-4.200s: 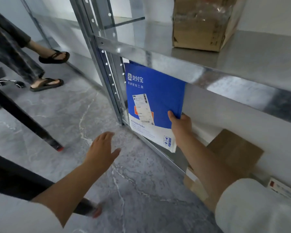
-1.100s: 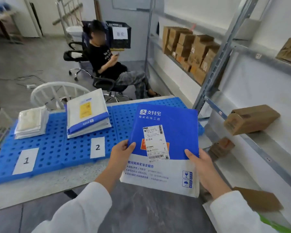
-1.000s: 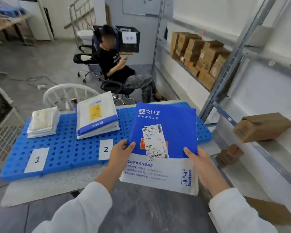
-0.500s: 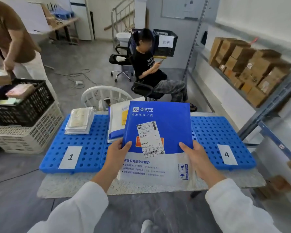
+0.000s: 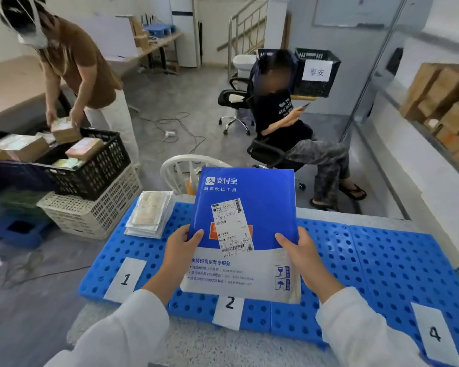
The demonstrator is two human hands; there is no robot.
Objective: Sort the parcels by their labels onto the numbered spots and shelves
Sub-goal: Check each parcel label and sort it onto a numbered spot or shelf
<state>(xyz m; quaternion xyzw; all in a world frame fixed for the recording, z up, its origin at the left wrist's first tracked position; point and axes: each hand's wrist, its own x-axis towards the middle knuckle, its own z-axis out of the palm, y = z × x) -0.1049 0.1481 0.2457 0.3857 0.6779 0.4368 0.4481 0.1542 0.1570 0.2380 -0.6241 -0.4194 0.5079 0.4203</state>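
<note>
We hold a blue and white parcel [image 5: 245, 207] in the middle of the frame, its printed face turned toward us. Our left hand [image 5: 182, 251] grips its left edge and our right hand [image 5: 301, 256] grips its right edge. Each thumb lies on the front and the fingers are curled out of sight behind. A white shipping label [image 5: 232, 225] sits on the blue part of the parcel, between our two thumbs.

Behind the parcel lie blue plastic panels [image 5: 382, 260] full of round holes, spread across the lower half of the frame. White number cards rest along their near edge: card 1 [image 5: 125, 279] at lower left, card 2 [image 5: 229, 305] just under the parcel's bottom edge, and card 4 [image 5: 433, 333] at lower right. The parcel hides the stretch of panel behind card 2, and we cannot tell whether it touches the panel. A stack of pale flat packets [image 5: 150, 214] lies on the panel behind card 1, just left of the parcel.

At left, a black crate [image 5: 90, 165] holding small boxes sits on a beige crate [image 5: 96, 207]. A person in a brown top [image 5: 82, 62] bends over them with a box in both hands. In the upper middle, another person [image 5: 284, 123] sits on an office chair. Brown cartons [image 5: 445, 102] fill a shelf at the right edge.
</note>
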